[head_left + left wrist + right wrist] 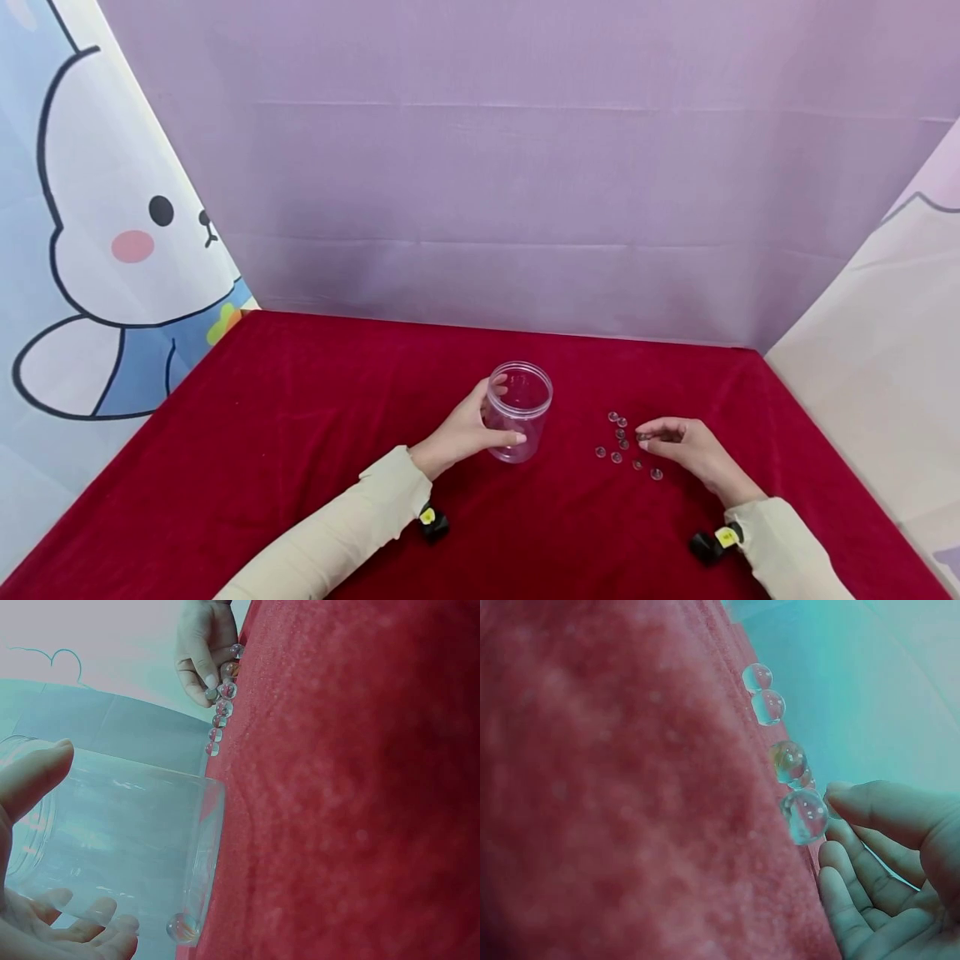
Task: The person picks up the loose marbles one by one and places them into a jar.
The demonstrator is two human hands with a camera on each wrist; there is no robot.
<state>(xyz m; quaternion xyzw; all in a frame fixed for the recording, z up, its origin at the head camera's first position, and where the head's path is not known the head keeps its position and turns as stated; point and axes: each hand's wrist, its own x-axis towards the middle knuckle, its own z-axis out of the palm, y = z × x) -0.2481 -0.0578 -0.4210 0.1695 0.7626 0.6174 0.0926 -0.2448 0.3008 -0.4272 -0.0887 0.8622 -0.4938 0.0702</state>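
Note:
My left hand (pixel 467 427) grips a clear plastic jar (pixel 535 423) from its left side, thumb in front and fingers behind. The jar stands upright with its wide mouth uncovered. Inside it, at the base, lies a glass marble (pixel 181 928), seen in the left wrist view. To the right, my right hand (pixel 696 452) pinches a marble (pixel 211 694) between thumb and fingertips, low over the cloth. Several loose clear marbles (pixel 616 457) lie just left of that hand, a few with coloured swirls, like one marble (pixel 788 761) in the right wrist view.
A red velvety cloth (pixel 360 375) covers the table. Behind it rises a plain purple backdrop (pixel 480 183). A panel with a cartoon animal (pixel 112 183) borders the left side, and a pale panel (pixel 885 350) the right.

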